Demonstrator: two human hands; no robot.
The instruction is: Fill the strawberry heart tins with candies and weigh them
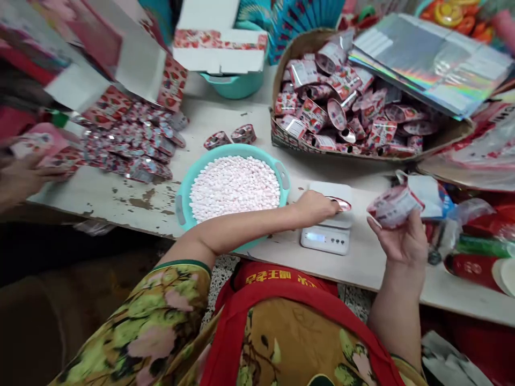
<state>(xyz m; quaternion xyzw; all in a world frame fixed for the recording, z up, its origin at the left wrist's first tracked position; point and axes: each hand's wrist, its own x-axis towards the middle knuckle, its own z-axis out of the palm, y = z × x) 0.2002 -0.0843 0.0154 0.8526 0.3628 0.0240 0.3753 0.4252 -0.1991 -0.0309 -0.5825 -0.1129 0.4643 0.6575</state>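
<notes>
My left hand [316, 208] reaches across the bowl to the kitchen scale [329, 239], its fingers closed at a small packet [343, 204] on the weighing plate; only the packet's shiny, red-edged rim shows. In my right hand [404, 238], to the right of the scale, is a red-and-white printed packet [396, 206], blurred, held between thumb and fingers. Under my left forearm sits a turquoise bowl [183, 185] with grey handles, filled with small white and pale pink candies [235, 185]. Two printed packets [243, 133] lie just behind it.
A cardboard box [341, 153] of similar packets stands behind the scale, silvery sheets [430, 56] on its corner. Many packets [132, 142] are piled at left, near another person's hand [24, 174]. Behind are a turquoise basin [237, 86] and white carton [219, 51]. Plastic-wrapped items [478, 220] crowd the right.
</notes>
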